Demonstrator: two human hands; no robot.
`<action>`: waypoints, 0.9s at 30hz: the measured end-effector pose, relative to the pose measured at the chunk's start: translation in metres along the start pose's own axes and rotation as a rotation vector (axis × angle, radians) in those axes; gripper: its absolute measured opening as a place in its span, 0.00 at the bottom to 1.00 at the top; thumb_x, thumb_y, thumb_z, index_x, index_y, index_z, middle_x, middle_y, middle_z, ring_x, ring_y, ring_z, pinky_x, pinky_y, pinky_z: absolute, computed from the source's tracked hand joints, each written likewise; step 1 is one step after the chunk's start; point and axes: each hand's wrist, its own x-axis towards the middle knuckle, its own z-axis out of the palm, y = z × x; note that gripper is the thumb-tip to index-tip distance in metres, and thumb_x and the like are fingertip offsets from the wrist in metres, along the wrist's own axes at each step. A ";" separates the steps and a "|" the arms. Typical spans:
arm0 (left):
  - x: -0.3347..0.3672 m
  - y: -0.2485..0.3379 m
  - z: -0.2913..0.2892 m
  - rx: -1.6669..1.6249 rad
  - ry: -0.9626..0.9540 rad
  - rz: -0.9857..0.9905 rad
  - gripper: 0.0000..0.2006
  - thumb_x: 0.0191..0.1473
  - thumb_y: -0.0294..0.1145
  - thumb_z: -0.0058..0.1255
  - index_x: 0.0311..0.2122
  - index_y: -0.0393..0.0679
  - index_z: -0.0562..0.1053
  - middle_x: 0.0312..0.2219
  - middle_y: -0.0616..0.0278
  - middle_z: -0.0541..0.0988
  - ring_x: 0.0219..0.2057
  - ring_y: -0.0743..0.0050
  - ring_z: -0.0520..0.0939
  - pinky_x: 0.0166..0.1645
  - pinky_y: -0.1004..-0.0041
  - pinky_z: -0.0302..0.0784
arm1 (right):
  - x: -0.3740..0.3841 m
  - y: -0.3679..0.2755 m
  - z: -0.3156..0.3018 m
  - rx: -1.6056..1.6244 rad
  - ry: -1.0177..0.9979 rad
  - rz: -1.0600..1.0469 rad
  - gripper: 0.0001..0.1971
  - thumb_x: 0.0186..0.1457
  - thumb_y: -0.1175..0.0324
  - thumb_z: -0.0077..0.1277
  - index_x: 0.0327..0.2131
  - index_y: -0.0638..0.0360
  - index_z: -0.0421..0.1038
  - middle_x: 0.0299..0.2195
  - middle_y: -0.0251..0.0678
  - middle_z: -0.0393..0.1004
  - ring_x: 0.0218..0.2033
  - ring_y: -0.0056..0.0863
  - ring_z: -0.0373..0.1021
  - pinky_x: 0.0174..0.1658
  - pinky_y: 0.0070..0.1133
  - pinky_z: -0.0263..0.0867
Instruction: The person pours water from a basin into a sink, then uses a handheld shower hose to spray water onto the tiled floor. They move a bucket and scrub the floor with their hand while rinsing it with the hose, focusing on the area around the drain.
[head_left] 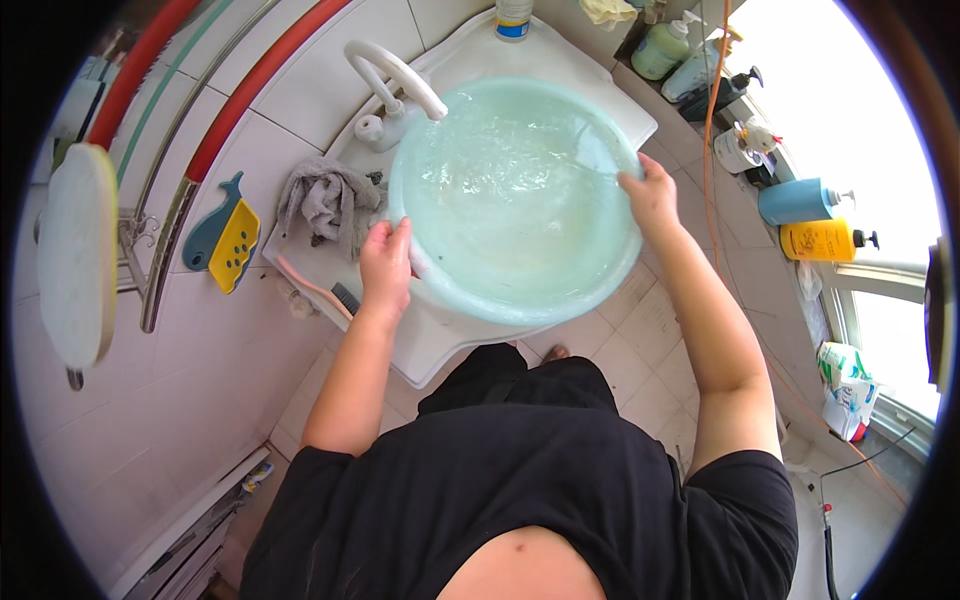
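Observation:
A large pale green plastic basin [520, 312] rests on the white washbasin [430, 350], with rippling water inside. My left hand [386, 266] grips its rim at the left, thumb on top and the other fingers mostly hidden. On the opposite side my right hand [652, 197] is closed on the rim, its fingers partly out of sight behind the wall. Over the basin's far left edge curves a white faucet [405, 78]. A crumpled grey cloth [328, 200] lies just beyond my left hand, and a pink-handled brush [318, 285] lies beside my left wrist.
A blue and yellow whale-shaped soap holder [232, 240] and a round mirror [78, 255] are on the left wall. Several bottles, including a yellow pump bottle [822, 240], line the right windowsill. An orange cord [708, 150] hangs near my right arm. A bottle [513, 18] stands behind the basin.

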 end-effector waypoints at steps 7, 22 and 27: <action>-0.068 -0.003 0.032 0.033 -0.261 0.001 0.10 0.53 0.35 0.37 0.29 0.40 0.65 0.18 0.66 0.69 0.15 0.82 0.69 0.17 0.81 0.66 | -0.074 0.046 -0.087 0.156 0.125 -0.044 0.23 0.39 0.72 0.47 0.43 0.66 0.62 0.34 0.40 0.69 0.33 0.24 0.67 0.39 0.19 0.62; -0.265 -0.225 0.080 0.250 -0.646 -0.360 0.11 0.53 0.36 0.36 0.31 0.37 0.64 0.23 0.60 0.71 0.22 0.74 0.74 0.22 0.76 0.74 | -0.319 0.255 -0.234 -0.057 0.305 0.103 0.21 0.41 0.75 0.46 0.43 0.68 0.62 0.36 0.39 0.68 0.35 0.24 0.65 0.41 0.18 0.60; -0.294 -0.319 0.039 0.498 -0.670 -0.502 0.13 0.53 0.37 0.37 0.31 0.35 0.63 0.24 0.59 0.71 0.23 0.72 0.75 0.23 0.76 0.74 | -0.366 0.351 -0.188 -0.101 0.313 0.213 0.21 0.42 0.75 0.47 0.44 0.67 0.62 0.38 0.40 0.68 0.37 0.25 0.66 0.41 0.18 0.60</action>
